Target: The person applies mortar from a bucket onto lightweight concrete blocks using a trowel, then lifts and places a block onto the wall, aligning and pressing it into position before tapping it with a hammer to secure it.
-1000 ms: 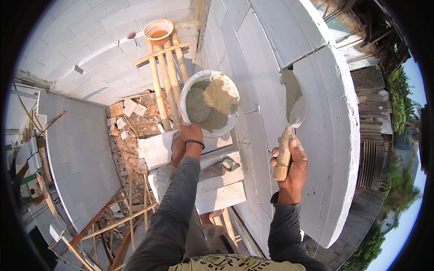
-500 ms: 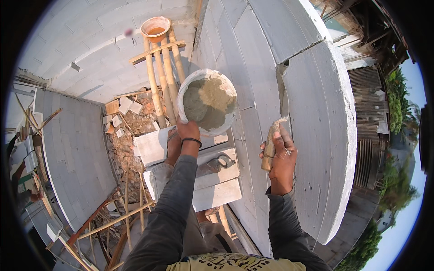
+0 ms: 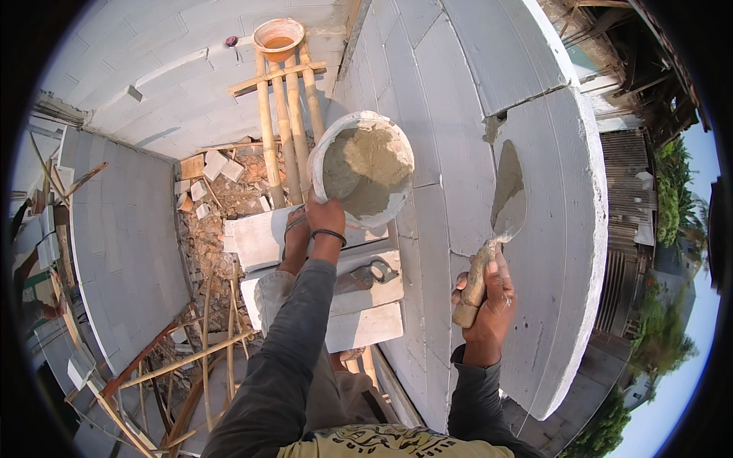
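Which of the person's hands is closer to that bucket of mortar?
The left hand: it grips the near side of the bucket. The right hand is apart from it, farther right, holding the trowel at the block wall.

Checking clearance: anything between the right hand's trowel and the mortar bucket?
Nothing visible between trowel and bucket; only the block wall shows behind the gap. The left hand is at the bucket's near rim.

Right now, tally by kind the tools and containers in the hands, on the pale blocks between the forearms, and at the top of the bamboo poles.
Trowel, in the right hand: 1
Bucket, gripped by the left hand: 1
Handsaw: 1
Basin: 1
Total: 4
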`<state>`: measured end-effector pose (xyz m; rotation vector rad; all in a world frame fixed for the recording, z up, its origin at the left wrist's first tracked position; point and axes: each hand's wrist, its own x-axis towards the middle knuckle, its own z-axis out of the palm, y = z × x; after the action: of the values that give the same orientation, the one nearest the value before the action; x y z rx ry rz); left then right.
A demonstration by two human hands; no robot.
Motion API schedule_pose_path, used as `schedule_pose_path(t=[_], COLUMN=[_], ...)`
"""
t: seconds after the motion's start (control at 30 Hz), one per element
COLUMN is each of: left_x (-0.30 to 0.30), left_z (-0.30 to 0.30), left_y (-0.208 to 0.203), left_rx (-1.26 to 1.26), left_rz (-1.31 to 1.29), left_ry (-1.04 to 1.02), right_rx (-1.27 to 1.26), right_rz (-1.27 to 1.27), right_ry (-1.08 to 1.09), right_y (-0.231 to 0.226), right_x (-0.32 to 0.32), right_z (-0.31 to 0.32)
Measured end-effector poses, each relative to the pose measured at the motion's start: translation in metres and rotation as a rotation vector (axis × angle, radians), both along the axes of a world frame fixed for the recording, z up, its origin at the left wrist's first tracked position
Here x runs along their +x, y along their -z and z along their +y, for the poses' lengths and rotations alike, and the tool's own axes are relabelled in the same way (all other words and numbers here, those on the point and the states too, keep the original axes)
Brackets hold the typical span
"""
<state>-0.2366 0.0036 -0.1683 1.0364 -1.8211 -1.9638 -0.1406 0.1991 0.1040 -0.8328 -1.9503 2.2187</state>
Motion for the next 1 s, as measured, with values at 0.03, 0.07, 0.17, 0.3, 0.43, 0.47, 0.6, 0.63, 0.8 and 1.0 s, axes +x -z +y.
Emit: schedule_pose_path(t=[0.03,0.07,0.17,0.3,0.43,0.47,0.6,0.63,0.8,1.0], left_x=[0.002,-0.001,0.001,0.0,0.003,0.004,0.006,0.006,0.005,0.008], left_z=[-0.001,-0.003,-0.004,-0.001,0.003,0.005,0.008,0.009,0.01,0.014], left_y=[-0.003,-0.004,-0.025,-0.024,-0.028,-0.029,-0.029,-0.028,-0.03,-0.026], left_rx=[0.0,-0.003,-0.018,-0.028,-0.02,-0.007,0.028,0.031,-0.037,0.048], left_rz=[0.023,0.017,-0.028,-0.076,-0.033,-0.033,-0.022,-0.017,0.011,0.033], left_ry=[0.002,0.027,0.112,0.163,0.158,0.18,0.196,0.189,0.191,0.159], right_rx=[0.043,0.11,0.49,1.069,1.165,1.18,1.107,1.079,0.685,0.705], right_rz=[-0.09,-0.176,-0.23,-0.099,-0.174,-0.148,-0.096,-0.094,-0.216,-0.097], right_ry=[-0.059,-0.2,-0.617,-0.885,-0.896,-0.874,-0.761,-0.757,-0.691,-0.572], right_y=[0.001,0.006,0.064,0.13,0.168,0.178,0.19,0.191,0.213,0.229], right_x=[0.006,0.003,-0.009,-0.054,-0.088,-0.09,-0.095,-0.094,-0.085,-0.096], right_z=[-0.005,-0.007,0.013,0.01,-0.006,-0.007,-0.014,-0.014,-0.006,-0.006])
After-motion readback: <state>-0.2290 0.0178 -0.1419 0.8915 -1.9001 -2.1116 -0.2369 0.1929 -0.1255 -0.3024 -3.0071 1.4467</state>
